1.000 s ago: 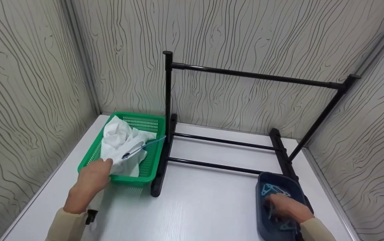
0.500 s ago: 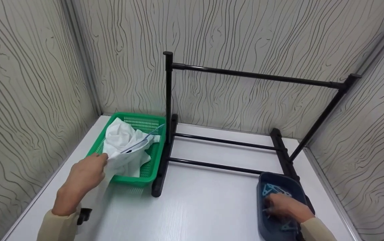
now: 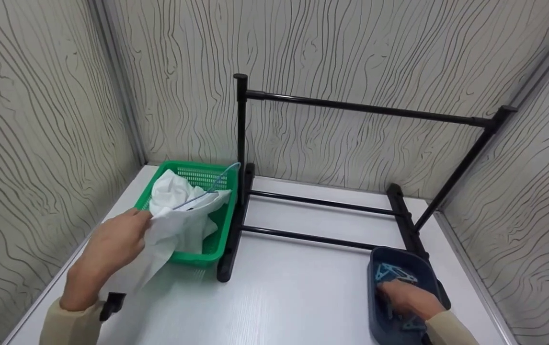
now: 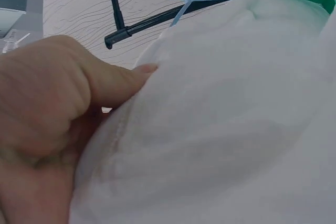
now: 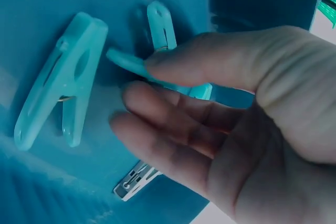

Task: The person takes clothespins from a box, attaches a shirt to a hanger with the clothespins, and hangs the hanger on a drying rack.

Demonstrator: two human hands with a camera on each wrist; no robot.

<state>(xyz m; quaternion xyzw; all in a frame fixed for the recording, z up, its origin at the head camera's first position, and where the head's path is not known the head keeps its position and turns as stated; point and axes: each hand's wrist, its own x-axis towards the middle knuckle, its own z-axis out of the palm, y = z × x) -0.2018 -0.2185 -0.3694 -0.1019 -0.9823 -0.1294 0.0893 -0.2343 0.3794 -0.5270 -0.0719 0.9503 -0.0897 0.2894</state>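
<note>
My left hand (image 3: 116, 237) pinches the edge of a white cloth garment (image 3: 186, 227), thumb on top in the left wrist view. The garment stretches from the hand back over the green basket (image 3: 217, 256), and part of it lies inside. A thin blue hanger (image 3: 193, 199) runs along the garment, its hook standing near the rack's left post. My right hand (image 3: 411, 297) is down in a dark blue bin (image 3: 372, 306). In the right wrist view its thumb and fingers pinch a teal clothespin (image 5: 162, 27). Another teal clothespin (image 5: 65, 82) lies beside the fingertips, with a metal clip (image 5: 134, 182) below.
A black rack (image 3: 365, 109) with a high top bar stands across the back of the white table (image 3: 293, 287). Its left foot (image 3: 226, 263) runs beside the basket, its right foot (image 3: 399, 201) behind the bin. Patterned walls (image 3: 313, 48) enclose the table on three sides.
My left hand has drawn left and toward me, stretching the garment out of the basket. The hanger's hook has tilted upward. My right hand has stayed in the bin with small finger movements.
</note>
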